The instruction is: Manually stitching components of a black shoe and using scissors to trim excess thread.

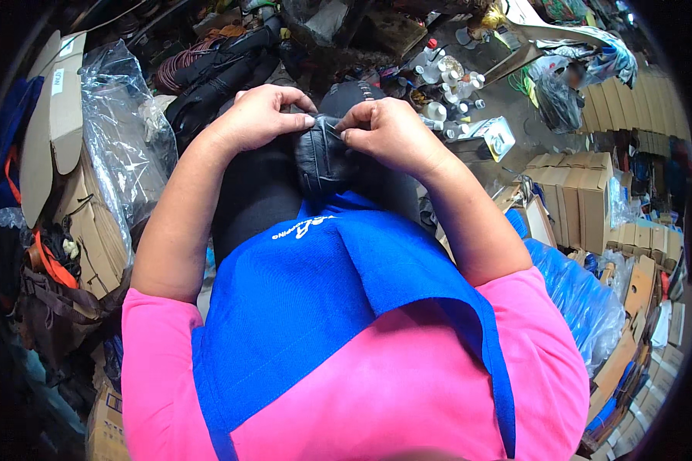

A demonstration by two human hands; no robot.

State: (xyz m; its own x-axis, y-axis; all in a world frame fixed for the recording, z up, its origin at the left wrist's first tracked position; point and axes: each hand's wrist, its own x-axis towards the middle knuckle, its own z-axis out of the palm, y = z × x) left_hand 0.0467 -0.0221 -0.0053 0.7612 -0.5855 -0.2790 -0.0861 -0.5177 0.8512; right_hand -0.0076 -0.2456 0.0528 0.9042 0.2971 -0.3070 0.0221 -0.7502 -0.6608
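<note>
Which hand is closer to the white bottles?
The right hand: the white bottles are ahead and to its right. The left hand is farther, across the black leathery piece.

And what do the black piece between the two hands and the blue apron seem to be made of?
Black piece: probably leather or imitation leather, judging by its soft sheen, creases and seam-like lines. Blue apron: apparently woven cloth, matte, with soft folds; exact fibre unclear.

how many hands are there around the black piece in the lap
2. The left hand is at the upper left of the black piece, and the right hand is at its upper right. No other hands show.
</note>
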